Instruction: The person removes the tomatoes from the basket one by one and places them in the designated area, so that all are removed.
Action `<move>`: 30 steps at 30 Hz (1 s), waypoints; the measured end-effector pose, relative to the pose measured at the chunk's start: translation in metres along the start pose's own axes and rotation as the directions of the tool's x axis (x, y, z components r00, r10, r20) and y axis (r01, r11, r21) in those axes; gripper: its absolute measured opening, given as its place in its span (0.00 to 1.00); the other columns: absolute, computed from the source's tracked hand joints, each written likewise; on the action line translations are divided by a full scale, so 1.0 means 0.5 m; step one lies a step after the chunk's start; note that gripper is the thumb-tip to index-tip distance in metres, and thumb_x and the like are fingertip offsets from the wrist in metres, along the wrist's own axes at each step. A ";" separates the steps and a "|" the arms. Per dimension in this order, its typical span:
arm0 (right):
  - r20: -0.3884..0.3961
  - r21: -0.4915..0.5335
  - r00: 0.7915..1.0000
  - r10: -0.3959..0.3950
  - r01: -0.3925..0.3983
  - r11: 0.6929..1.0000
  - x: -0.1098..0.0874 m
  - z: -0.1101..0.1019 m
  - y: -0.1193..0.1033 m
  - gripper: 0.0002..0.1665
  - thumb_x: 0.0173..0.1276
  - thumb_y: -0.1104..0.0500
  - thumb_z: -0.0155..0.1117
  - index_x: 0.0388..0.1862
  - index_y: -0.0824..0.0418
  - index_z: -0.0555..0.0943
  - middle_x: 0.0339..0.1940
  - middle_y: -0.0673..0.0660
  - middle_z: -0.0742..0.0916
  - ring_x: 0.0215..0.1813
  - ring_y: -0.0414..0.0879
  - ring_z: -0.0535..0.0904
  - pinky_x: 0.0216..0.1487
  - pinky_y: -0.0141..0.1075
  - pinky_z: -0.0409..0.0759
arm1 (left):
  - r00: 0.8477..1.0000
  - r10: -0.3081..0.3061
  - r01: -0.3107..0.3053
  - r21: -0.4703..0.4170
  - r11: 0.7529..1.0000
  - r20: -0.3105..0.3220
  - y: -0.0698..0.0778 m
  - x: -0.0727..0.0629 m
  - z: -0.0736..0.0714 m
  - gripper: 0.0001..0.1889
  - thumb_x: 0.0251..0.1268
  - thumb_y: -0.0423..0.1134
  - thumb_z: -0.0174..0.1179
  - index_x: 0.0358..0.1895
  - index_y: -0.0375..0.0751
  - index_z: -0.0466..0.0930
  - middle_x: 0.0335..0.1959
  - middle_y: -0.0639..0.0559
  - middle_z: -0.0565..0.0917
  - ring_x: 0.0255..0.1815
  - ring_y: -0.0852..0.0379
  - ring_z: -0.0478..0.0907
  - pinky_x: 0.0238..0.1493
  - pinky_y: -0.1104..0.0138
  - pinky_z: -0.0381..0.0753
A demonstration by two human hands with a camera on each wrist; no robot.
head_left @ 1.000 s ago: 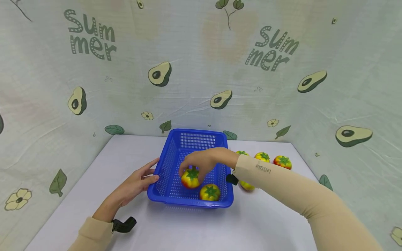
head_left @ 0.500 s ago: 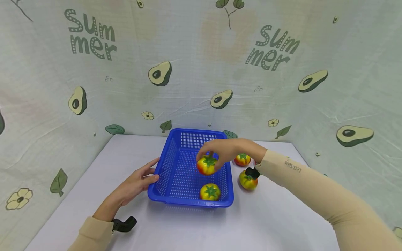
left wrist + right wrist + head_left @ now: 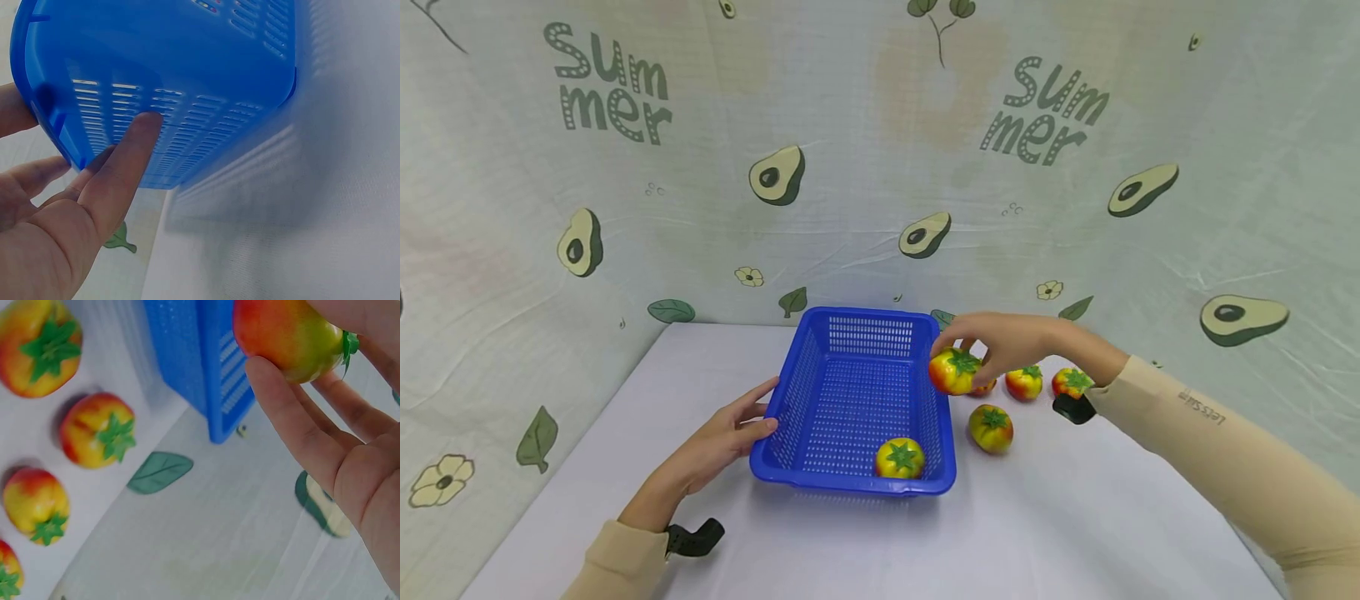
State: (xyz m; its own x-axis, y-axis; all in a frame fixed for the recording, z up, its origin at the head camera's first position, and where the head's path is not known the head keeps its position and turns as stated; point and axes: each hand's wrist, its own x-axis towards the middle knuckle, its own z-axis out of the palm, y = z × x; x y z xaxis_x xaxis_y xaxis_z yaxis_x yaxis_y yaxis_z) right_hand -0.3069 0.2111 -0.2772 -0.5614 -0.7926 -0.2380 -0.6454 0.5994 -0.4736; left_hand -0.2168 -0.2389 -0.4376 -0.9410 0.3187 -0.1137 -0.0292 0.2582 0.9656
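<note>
My right hand grips a red-and-yellow tomato with a green leafy top, held above the basket's right rim. The right wrist view shows the same tomato between thumb and fingers. A blue perforated plastic basket stands in the middle of the table. One tomato lies inside, in its near right corner. My left hand rests against the basket's left side with extended fingers. In the left wrist view, a fingertip touches the slotted outer wall.
Right of the basket, one tomato lies nearer, with more in a row behind it, among them a middle tomato and a far-right tomato. A printed cloth hangs behind the white table.
My right hand has lifted the tomato from inside the basket and carried it rightward to above the right rim. The left hand and the basket have stayed put.
</note>
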 end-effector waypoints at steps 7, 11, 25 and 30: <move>-0.069 0.017 0.994 0.083 -0.082 0.996 -0.067 0.008 0.047 0.35 0.68 0.62 0.78 0.73 0.49 0.78 0.70 0.53 0.80 0.67 0.55 0.78 0.56 0.41 0.89 | 1.000 -0.005 0.005 0.002 1.000 -0.004 0.001 -0.001 0.000 0.42 0.80 0.49 0.61 0.88 0.57 0.49 0.80 0.30 0.63 0.70 0.37 0.77 0.66 0.49 0.83; -0.087 0.038 0.990 0.109 -0.106 0.994 -0.099 0.012 0.070 0.34 0.68 0.64 0.77 0.72 0.51 0.79 0.70 0.54 0.81 0.66 0.57 0.78 0.56 0.41 0.89 | 1.000 0.002 -0.002 0.001 1.000 -0.002 0.002 -0.002 -0.001 0.42 0.80 0.48 0.61 0.88 0.56 0.48 0.80 0.29 0.63 0.70 0.37 0.77 0.66 0.48 0.83; -0.142 0.033 0.967 0.212 -0.209 0.977 -0.172 0.032 0.163 0.34 0.67 0.58 0.79 0.70 0.47 0.80 0.68 0.53 0.82 0.66 0.58 0.80 0.60 0.54 0.86 | 1.000 -0.003 0.003 -0.001 1.000 -0.015 0.002 -0.002 0.002 0.41 0.80 0.48 0.61 0.88 0.56 0.50 0.80 0.29 0.63 0.69 0.38 0.78 0.65 0.48 0.84; -0.151 0.037 0.958 0.244 -0.241 0.970 -0.188 0.047 0.191 0.33 0.66 0.57 0.79 0.70 0.47 0.80 0.68 0.55 0.82 0.65 0.60 0.80 0.61 0.57 0.85 | 1.000 -0.005 0.005 0.006 1.000 -0.018 0.004 -0.001 0.003 0.41 0.80 0.48 0.61 0.88 0.56 0.50 0.79 0.29 0.63 0.69 0.38 0.77 0.64 0.48 0.84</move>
State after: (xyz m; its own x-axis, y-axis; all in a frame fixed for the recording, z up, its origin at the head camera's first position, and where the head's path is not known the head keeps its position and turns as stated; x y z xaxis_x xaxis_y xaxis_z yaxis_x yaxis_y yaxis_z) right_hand -0.3033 0.3403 -0.3200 -0.7736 -0.5960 -0.2151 -0.4716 0.7683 -0.4329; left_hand -0.2156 -0.2372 -0.4362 -0.9469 0.3007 -0.1142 -0.0320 0.2652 0.9637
